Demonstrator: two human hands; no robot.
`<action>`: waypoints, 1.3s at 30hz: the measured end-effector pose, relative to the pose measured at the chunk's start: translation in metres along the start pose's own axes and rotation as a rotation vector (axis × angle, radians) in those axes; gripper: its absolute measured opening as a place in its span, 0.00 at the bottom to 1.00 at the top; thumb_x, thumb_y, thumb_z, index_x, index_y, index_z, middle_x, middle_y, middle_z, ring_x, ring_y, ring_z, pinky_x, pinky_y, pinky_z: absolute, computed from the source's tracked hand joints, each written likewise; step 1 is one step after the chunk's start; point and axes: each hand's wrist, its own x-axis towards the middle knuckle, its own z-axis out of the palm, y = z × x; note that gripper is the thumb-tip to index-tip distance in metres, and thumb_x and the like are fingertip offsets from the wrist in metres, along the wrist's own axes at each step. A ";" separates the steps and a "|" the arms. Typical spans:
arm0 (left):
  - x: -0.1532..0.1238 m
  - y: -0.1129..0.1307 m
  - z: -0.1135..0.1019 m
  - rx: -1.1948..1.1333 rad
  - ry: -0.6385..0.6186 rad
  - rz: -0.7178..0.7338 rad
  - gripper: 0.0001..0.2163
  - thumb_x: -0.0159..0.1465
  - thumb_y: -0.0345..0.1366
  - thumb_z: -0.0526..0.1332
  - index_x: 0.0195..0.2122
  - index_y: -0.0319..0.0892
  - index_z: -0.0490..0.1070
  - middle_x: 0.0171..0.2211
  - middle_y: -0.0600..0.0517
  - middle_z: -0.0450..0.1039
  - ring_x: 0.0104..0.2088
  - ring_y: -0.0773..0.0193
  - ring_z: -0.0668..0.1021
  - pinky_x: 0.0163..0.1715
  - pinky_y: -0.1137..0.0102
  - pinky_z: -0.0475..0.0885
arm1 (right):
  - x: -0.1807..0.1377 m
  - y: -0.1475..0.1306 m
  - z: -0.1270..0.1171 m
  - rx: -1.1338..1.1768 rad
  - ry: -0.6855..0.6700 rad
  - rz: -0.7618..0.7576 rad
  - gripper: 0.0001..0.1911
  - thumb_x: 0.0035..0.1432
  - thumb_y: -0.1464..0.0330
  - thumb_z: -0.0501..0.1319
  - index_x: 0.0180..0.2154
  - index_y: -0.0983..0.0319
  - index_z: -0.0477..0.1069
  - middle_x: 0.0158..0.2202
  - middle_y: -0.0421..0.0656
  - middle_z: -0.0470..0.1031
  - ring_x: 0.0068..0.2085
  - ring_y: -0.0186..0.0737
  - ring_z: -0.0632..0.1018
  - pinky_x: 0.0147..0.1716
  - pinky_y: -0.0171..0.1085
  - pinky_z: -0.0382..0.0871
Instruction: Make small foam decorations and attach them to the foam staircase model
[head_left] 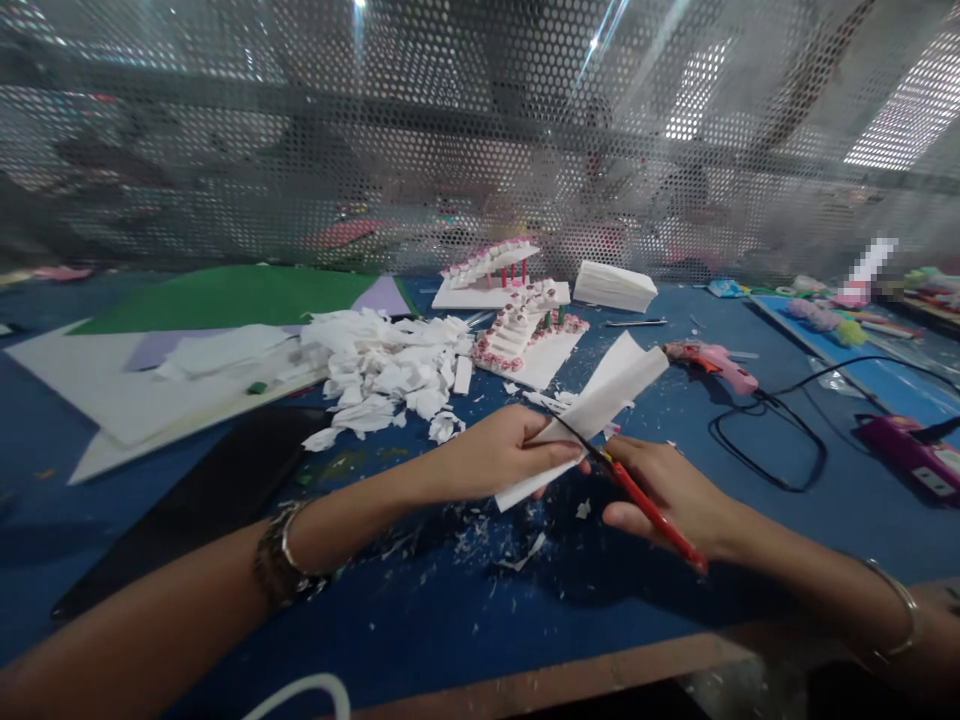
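My left hand (517, 450) is closed on a folded white strip of paper (619, 385), which slants up to the right past the fingers. In my right hand (664, 490) is a pair of scissors (645, 500) with red handles. Their dark blades lie across the paper close to my left fingertips. Whether the blades are cutting into it I cannot tell. Small white scraps (525, 555) are scattered on the blue table beneath both hands. Beyond my left hand lies a heap of torn white paper pieces (394, 360).
Two white stair-like models (517, 330) with pink trim stand behind the hands. A pink glue gun (716, 365) with a black cord lies to the right, near a purple power strip (911, 455). Green sheet (225, 298) and white boards (180, 400) occupy the left. A perforated metal screen (450, 130) closes off the back.
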 end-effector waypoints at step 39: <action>0.005 -0.014 -0.035 0.219 0.100 -0.019 0.29 0.55 0.44 0.61 0.56 0.42 0.56 0.22 0.56 0.63 0.21 0.71 0.64 0.20 0.78 0.55 | 0.004 0.022 0.009 1.218 -0.285 0.052 0.31 0.53 0.40 0.37 0.24 0.61 0.53 0.21 0.34 0.57 0.19 0.31 0.70 0.35 0.42 0.71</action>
